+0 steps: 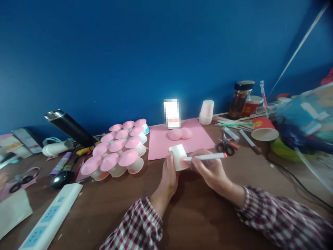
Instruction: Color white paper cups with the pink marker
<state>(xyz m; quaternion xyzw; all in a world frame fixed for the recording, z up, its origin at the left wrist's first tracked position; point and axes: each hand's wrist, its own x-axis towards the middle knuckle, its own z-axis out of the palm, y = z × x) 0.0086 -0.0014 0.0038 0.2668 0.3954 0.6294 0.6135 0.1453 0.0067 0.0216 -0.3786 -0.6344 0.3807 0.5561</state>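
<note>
Cup: my left hand [169, 173] closed around the white paper cup [178, 157], tipped on its side above the table [197, 215], near the pink sheet [179, 140].
Marker: my right hand [209, 168] pinched the marker [206, 157], long axis level, tip leftward on the cup.
Hidden: cup's mouth, behind my fingers.

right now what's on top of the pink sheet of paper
Two pink paper domes lie on the pink sheet, near its far edge. The white cup in the left hand hides part of the near edge.
</note>
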